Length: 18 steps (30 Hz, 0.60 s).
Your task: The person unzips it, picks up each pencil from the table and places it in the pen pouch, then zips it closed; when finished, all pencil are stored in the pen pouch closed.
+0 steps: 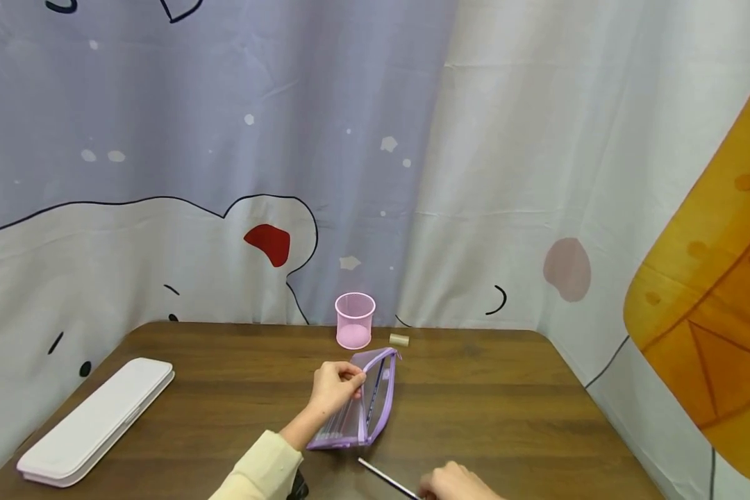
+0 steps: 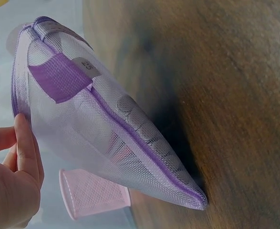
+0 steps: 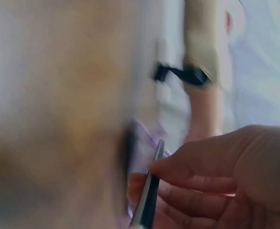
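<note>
A purple-edged mesh zipper pouch [image 1: 384, 399] lies on the table with its mouth spread apart and thin long items inside. My left hand [image 1: 336, 386] pinches its upper edge between thumb and fingers; in the left wrist view the hand [image 2: 13, 176] holds the zipper rim, and a purple tab [image 2: 61, 78] hangs on the mesh. Near the front edge, my right hand [image 1: 453, 482] grips a slim dark-and-silver pencil [image 1: 387, 478], whose end points towards the pouch. Thumb and fingers of the right hand [image 3: 211, 176] close on the pencil [image 3: 149, 198] in the blurred right wrist view.
Behind the pouch stands a pink mesh pen cup [image 1: 354, 323], beside a small beige cylinder [image 1: 398, 339]. A long white case [image 1: 100, 417] lies at the table's left. Printed curtains [image 1: 362, 173] hang close behind the wooden table [image 1: 506, 403].
</note>
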Each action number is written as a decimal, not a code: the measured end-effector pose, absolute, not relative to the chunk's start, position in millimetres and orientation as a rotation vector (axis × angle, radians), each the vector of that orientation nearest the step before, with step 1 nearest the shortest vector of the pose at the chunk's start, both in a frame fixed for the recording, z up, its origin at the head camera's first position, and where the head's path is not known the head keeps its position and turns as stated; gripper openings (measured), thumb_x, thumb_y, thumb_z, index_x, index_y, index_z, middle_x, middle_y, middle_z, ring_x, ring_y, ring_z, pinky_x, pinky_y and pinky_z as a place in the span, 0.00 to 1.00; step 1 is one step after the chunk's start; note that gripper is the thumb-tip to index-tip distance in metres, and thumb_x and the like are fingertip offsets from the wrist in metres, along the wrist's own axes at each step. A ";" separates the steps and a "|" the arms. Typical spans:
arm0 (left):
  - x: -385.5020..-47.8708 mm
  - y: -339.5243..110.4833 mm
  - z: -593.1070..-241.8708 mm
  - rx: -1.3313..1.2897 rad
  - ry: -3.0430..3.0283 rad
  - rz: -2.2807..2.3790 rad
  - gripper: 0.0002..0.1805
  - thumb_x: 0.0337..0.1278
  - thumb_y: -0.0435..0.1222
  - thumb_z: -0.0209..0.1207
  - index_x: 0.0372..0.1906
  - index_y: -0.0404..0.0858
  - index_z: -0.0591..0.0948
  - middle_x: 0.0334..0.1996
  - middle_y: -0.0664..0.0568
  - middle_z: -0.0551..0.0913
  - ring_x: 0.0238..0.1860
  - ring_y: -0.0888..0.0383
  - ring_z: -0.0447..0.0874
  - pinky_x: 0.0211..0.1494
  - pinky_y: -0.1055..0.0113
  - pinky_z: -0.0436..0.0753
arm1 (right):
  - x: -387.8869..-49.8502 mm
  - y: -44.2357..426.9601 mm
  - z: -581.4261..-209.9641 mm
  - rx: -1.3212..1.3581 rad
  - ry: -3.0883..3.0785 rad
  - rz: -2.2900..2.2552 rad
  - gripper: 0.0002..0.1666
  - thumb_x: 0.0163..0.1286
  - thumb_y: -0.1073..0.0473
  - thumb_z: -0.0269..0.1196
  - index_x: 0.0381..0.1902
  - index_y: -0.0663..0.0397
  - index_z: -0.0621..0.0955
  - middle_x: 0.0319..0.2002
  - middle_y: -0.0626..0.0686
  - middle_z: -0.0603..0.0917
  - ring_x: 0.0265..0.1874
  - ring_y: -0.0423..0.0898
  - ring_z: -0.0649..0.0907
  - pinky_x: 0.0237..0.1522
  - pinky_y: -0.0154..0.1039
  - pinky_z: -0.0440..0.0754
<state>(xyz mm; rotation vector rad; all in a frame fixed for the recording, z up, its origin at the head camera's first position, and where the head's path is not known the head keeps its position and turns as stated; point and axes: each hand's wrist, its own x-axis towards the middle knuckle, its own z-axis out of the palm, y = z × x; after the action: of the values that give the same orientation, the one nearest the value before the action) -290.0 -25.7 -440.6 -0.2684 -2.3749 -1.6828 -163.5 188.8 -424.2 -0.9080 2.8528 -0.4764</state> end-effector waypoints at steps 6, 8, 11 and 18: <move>-292.1 -25.7 -438.5 -0.250 -2.380 -1.689 0.04 0.44 0.29 0.60 0.25 0.30 0.82 0.16 0.46 0.81 0.12 0.67 0.75 0.16 0.75 0.79 | -183.3 216.9 -397.9 -0.990 2.727 -0.971 0.12 0.51 0.70 0.61 0.37 0.64 0.80 0.23 0.49 0.83 0.23 0.28 0.77 0.23 0.22 0.76; -292.1 -25.4 -437.5 -0.253 -2.380 -1.686 0.04 0.44 0.29 0.60 0.25 0.30 0.82 0.16 0.45 0.82 0.12 0.67 0.76 0.16 0.75 0.79 | -191.7 222.3 -395.9 -0.875 2.674 -1.118 0.15 0.53 0.68 0.61 0.41 0.66 0.79 0.25 0.51 0.84 0.22 0.30 0.78 0.21 0.26 0.78; -291.6 -25.3 -436.4 -0.252 -2.376 -1.687 0.04 0.44 0.30 0.60 0.25 0.30 0.82 0.16 0.45 0.82 0.12 0.66 0.76 0.17 0.74 0.79 | -206.0 224.5 -398.2 -0.757 2.604 -1.289 0.19 0.54 0.65 0.62 0.44 0.70 0.77 0.26 0.55 0.84 0.16 0.34 0.77 0.16 0.29 0.78; -290.3 -24.6 -438.0 -0.235 -2.386 -1.686 0.05 0.44 0.30 0.60 0.26 0.30 0.82 0.16 0.45 0.82 0.12 0.65 0.77 0.17 0.74 0.80 | -235.0 205.5 -419.7 -0.464 2.463 -1.611 0.22 0.54 0.68 0.61 0.46 0.76 0.74 0.30 0.66 0.83 0.17 0.39 0.78 0.17 0.35 0.81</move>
<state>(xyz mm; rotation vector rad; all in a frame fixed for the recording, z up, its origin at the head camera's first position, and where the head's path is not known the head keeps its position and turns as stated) -290.3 -24.6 -438.0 -0.2353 -2.3863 -1.6859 -235.0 205.5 -419.7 -0.4641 2.4628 -1.6113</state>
